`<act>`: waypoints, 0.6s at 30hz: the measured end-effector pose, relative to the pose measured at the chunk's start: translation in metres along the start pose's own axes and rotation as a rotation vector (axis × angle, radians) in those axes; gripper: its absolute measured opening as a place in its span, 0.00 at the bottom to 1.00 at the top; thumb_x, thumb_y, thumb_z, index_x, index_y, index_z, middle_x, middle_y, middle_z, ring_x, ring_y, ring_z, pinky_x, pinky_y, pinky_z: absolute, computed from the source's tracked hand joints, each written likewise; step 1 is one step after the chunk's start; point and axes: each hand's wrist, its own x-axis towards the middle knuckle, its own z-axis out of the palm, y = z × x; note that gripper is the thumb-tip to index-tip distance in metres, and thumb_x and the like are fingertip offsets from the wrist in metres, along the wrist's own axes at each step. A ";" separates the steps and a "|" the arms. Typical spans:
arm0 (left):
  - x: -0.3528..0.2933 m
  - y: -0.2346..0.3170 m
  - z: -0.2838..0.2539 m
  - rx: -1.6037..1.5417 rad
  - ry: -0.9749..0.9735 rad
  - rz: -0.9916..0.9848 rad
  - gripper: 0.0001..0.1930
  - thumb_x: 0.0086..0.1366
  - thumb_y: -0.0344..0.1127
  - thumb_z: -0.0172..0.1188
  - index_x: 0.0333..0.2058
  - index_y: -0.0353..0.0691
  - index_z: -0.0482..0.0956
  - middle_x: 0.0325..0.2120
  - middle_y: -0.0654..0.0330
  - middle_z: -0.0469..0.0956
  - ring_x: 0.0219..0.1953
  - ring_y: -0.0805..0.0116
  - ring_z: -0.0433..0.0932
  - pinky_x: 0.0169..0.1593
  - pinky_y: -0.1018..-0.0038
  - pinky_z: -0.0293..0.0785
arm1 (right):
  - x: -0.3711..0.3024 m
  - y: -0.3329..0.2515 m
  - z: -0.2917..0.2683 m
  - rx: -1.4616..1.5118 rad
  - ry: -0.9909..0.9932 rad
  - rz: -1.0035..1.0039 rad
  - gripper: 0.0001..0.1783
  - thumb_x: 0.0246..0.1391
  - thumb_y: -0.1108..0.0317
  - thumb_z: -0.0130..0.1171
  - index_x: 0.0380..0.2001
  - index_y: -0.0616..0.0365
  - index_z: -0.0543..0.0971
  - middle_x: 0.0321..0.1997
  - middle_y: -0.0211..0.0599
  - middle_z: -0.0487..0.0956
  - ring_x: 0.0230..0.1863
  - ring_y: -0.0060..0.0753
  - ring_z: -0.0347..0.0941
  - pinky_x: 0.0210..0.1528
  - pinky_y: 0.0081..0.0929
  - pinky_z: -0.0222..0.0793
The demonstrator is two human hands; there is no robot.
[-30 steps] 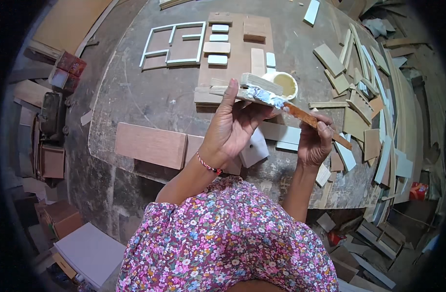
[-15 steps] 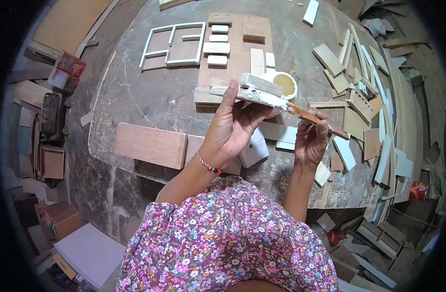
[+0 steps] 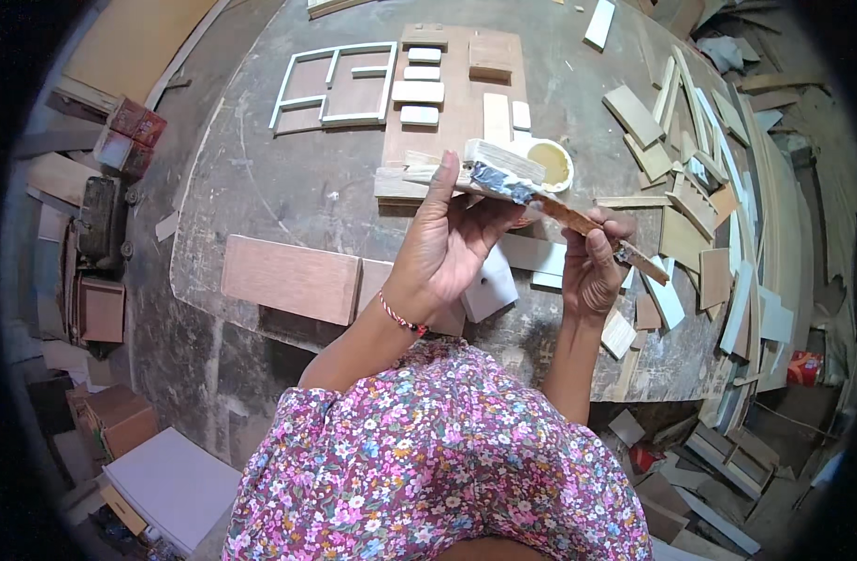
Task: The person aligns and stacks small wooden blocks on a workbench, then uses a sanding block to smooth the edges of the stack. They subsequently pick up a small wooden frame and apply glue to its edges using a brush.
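Observation:
My left hand (image 3: 452,248) is closed around a pale wooden block (image 3: 505,161), thumb on its near side, and holds it tilted above the table. My right hand (image 3: 594,266) pinches a thin brown wooden stick (image 3: 578,221) smeared with white paste. The stick's far end looks dark blue-grey with white edges and lies against the side of the block. Just behind the block stands a white tub (image 3: 567,178) with a yellowish inside. Below my left hand, partly hidden by it, is a white piece with a small hole (image 3: 492,288).
A reddish wooden block (image 3: 290,279) lies at the table's near left edge. Farther back are a white-edged frame (image 3: 333,120) and a brown board (image 3: 452,47) carrying small white-topped blocks. Wood offcuts (image 3: 681,234) are heaped along the right side.
My right hand has shifted slightly, and the stick has slid up and left along the block's side. Its dark end now covers much of the white paste seen there. My left hand stays almost still.

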 end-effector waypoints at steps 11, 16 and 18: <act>0.001 -0.001 0.000 -0.004 0.002 0.023 0.28 0.56 0.47 0.57 0.46 0.28 0.63 0.43 0.44 0.67 0.47 0.54 0.70 0.53 0.62 0.71 | 0.002 -0.011 -0.004 -0.014 0.066 -0.020 0.10 0.45 0.82 0.54 0.32 0.60 0.68 0.36 0.44 0.72 0.37 0.35 0.73 0.37 0.32 0.78; 0.002 -0.001 -0.002 -0.019 -0.013 0.018 0.27 0.57 0.46 0.57 0.45 0.28 0.63 0.43 0.44 0.67 0.47 0.54 0.69 0.52 0.61 0.71 | 0.002 -0.006 0.002 -0.104 0.039 -0.025 0.09 0.45 0.80 0.55 0.32 0.61 0.69 0.35 0.43 0.72 0.36 0.33 0.73 0.36 0.32 0.77; 0.001 0.000 0.001 -0.011 0.019 0.032 0.26 0.57 0.46 0.57 0.45 0.29 0.63 0.43 0.44 0.67 0.47 0.53 0.69 0.52 0.61 0.71 | 0.001 -0.009 -0.002 -0.141 0.075 -0.028 0.09 0.44 0.79 0.56 0.31 0.60 0.69 0.34 0.42 0.72 0.35 0.32 0.73 0.36 0.32 0.77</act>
